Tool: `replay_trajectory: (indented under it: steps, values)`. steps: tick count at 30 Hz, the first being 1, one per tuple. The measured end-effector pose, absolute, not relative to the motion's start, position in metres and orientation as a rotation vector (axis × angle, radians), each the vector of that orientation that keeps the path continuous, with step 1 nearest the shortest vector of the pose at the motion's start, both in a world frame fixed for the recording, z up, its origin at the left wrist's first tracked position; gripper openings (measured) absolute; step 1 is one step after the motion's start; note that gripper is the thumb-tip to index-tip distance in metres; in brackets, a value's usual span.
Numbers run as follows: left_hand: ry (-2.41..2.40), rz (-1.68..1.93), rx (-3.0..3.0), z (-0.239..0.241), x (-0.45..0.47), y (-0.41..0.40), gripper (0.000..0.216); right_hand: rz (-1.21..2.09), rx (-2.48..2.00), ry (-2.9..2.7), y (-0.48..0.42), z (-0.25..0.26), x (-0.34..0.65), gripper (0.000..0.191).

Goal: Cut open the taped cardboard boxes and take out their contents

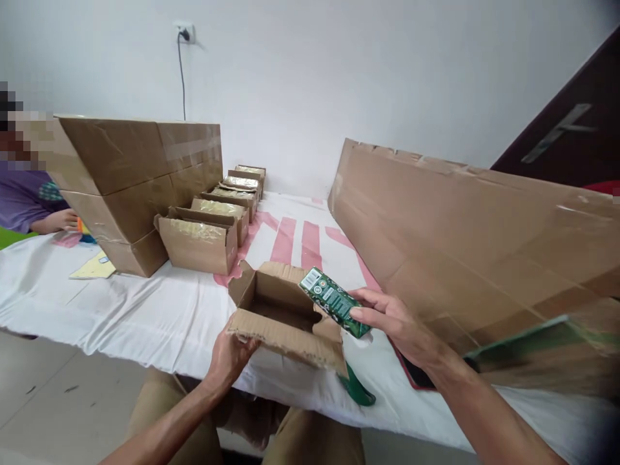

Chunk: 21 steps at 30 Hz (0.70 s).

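An open cardboard box (290, 339) sits at the table's front edge in the head view, its flaps folded outward and the visible part of its inside bare. My left hand (230, 355) is closed on the near left flap of this box. Between the thumb and fingers of my right hand (394, 320) is a small green printed carton (334, 302) with a white barcode label at its far end. The carton is tilted above the right side of the open box. Its underside is hidden.
Several small open cardboard boxes (198, 244) stand in a row beyond, beside stacked cartons (130, 174). A large cardboard panel (465, 239) rises at right. A green curved object (357, 387) and a red-edged dark item (411, 371) lie nearby. Another person's hand (61, 221) shows at left.
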State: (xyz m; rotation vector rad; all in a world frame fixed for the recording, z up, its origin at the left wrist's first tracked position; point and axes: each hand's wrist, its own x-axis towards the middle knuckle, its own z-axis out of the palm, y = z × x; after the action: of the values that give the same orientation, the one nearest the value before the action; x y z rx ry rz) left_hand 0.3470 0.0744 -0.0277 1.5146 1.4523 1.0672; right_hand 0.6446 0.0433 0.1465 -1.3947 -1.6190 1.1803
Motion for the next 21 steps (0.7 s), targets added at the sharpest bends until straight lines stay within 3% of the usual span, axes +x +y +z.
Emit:
replay_trajectory:
  steps: [3,8,11,14,18,21]
  values:
    - [1.477,1.098,1.54,-0.024,0.357,0.096,0.033,1.225,-1.386,-1.422,0.033,0.14,0.661,0.05]
    - [1.581,1.373,1.526,-0.011,0.347,0.066,0.06,1.453,-1.312,-1.104,0.004,0.132,0.668,0.044]
    - [1.416,1.537,1.765,0.007,0.331,0.018,0.052,1.616,-1.256,-1.035,-0.01,0.125,0.661,0.041]
    - [1.086,1.372,1.909,0.036,0.327,-0.009,0.045,1.723,-1.228,-1.074,-0.012,0.121,0.645,0.042]
    - [0.904,1.165,1.689,0.08,0.337,0.002,0.067,1.789,-1.13,-1.147,-0.001,0.128,0.61,0.038]
    - [0.784,1.176,1.474,0.105,0.342,0.021,0.057,1.743,-1.067,-1.167,0.007,0.141,0.594,0.037]
